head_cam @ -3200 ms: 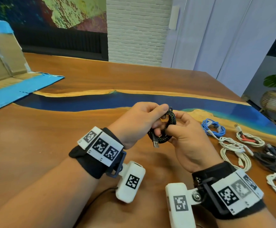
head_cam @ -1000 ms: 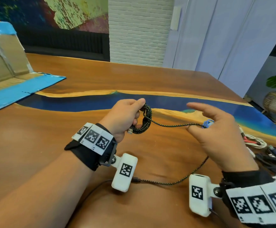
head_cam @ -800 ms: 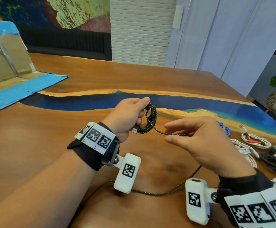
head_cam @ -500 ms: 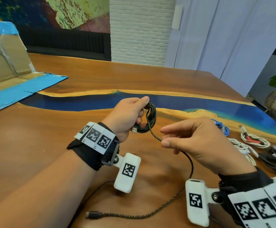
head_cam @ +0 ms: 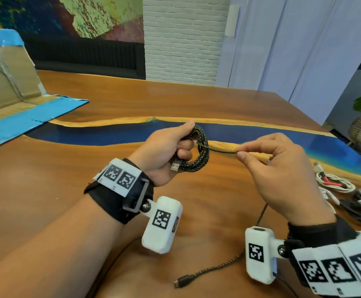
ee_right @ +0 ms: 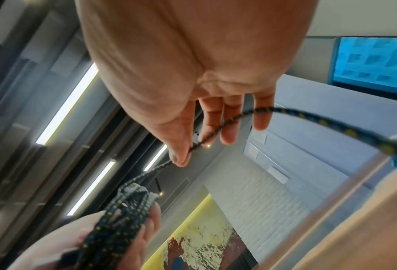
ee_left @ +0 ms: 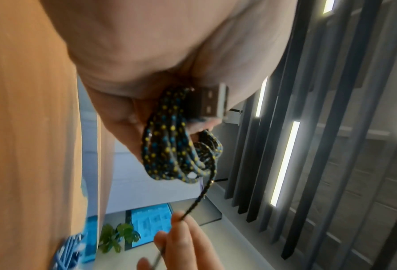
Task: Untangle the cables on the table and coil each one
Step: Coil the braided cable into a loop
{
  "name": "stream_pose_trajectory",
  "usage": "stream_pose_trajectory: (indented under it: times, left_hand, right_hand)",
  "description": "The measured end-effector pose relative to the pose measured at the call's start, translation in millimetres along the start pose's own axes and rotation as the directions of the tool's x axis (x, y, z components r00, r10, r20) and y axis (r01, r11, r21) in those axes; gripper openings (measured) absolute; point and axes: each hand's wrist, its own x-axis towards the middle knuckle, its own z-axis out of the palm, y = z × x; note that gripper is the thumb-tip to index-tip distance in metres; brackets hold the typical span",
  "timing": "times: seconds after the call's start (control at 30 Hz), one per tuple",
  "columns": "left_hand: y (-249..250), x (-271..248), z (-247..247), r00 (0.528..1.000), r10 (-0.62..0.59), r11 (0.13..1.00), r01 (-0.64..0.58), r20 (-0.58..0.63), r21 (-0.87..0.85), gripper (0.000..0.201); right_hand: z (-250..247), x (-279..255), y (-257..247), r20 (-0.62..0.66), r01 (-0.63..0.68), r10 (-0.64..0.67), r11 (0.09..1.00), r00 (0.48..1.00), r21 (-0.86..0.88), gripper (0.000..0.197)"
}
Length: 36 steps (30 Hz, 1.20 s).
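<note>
The left hand [head_cam: 164, 151] sits at frame centre in the head view, raised above the table [head_cam: 46, 190], forearm entering from the lower left. Its fingers curl through the coiled portion of the braided cable [head_cam: 199, 153], thumb pressed on top of the loops. The coil stands roughly upright beside the palm. The USB-A plug [head_cam: 176, 166] projects from the bottom of the fist, toward the wrist.

The right hand [head_cam: 282, 175] sits right of centre, forearm entering from the lower right, back of the hand upward. Thumb and index finger pinch the cable's free run just beside the coil; the right wrist view shows the other three fingers [ee_right: 229, 124] extended and relaxed, with the cable passing across them. The short span between the hands is nearly straight and level.

Below the right hand, the cable drops to the table and trails toward the lower centre of the frame, ending at the small connector [head_cam: 180, 282], which lies flat on the wood.

Other cables [head_cam: 336, 186], white and black, lie at the right edge of the table.
</note>
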Motion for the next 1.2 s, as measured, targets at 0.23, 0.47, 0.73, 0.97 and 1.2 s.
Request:
stream_pose_trajectory:
  times: [0.23, 0.47, 0.73, 0.97, 1.2]
  left_hand:
    - [-12.9, -12.5, 30.3, 0.991, 0.014, 0.998, -0.006, 0.136, -0.064, 0.036]
    - [-16.3, -7.5, 29.0, 0.971, 0.234, 0.965, -0.238, 0.043, 0.110, 0.034]
    - [-15.7, -9.0, 25.7, 0.977, 0.195, 0.966, -0.206, 0.086, 0.156, 0.039]
    - [-10.6, -8.4, 19.9, 0.963, 0.191, 0.966, -0.219, 0.190, 0.137, 0.032]
    - [-11.7, -9.7, 20.2, 0.947, 0.165, 0.973, -0.202, 0.275, 0.110, 0.030]
  right_hand:
    - [18.9, 3.8, 9.9, 0.126, -0.102, 0.083, 0.982, 0.989, 0.160, 0.016]
    - [52.1, -10.0, -3.2, 0.328, -0.330, 0.134, 0.666, 0.935, 0.669, 0.029]
    - [57.4, -11.2, 0.6, 0.255, -0.294, 0.159, 0.674, 0.954, 0.678, 0.015]
    - [50.9, -8.7, -8.9, 0.383, -0.396, 0.124, 0.438, 0.916, 0.807, 0.034]
    - [43.4, -13.5, -15.0, 0.545, -0.532, -0.020, 0.185, 0.838, 0.826, 0.024]
